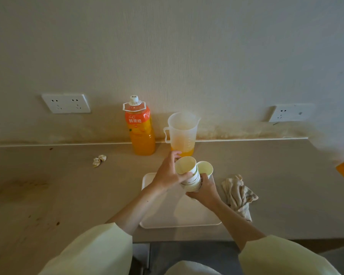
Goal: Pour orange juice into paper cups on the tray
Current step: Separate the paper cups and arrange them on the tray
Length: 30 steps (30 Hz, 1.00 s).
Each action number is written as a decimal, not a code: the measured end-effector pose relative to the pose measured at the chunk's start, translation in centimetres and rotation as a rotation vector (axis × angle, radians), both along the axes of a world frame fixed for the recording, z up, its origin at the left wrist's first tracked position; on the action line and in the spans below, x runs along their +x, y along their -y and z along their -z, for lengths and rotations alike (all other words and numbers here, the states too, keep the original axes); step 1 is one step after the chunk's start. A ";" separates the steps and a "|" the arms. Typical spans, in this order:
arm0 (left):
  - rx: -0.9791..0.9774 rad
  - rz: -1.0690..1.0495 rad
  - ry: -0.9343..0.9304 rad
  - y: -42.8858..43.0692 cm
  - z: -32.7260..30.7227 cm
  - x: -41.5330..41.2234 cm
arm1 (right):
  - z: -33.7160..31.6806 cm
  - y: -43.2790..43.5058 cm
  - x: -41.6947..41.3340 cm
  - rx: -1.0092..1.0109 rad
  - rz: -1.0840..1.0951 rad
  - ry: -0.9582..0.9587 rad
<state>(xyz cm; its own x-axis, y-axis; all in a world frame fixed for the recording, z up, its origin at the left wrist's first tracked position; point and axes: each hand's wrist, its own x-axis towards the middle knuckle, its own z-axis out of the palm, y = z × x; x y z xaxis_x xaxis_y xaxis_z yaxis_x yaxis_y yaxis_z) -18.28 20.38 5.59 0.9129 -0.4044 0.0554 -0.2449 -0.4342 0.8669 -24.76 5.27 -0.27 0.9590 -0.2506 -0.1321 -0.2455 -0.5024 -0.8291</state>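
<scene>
While left hand (168, 175), right hand (205, 189) fingers (204, 177) grip cup stack (192, 178) | bottle (140, 130): 鲜果橙

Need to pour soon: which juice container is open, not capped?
The translucent plastic measuring jug, right of the orange juice bottle: open-topped, while the bottle wears its white cap.

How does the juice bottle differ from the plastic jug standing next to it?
The bottle is capped; the jug is open-topped. The bottle looks mostly full, the jug holds only a shallow layer. The bottle has an orange label, the jug is plain translucent plastic with a side handle. Both stand upright by the wall and hold orange juice.
</scene>
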 end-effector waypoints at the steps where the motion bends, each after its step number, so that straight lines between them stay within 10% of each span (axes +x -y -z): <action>1: -0.012 -0.004 -0.013 -0.2 -0.1 0.1 | 0.2 0.1 -0.1 0.011 -0.002 -0.001; 10: -0.352 -0.283 -0.124 -2.6 -2.2 2.5 | 1.2 0.6 -1.3 0.016 0.032 0.021; 30: 0.472 -0.255 -0.027 -2.7 7.1 3.8 | 2.7 1.8 -2.7 0.033 0.043 -0.081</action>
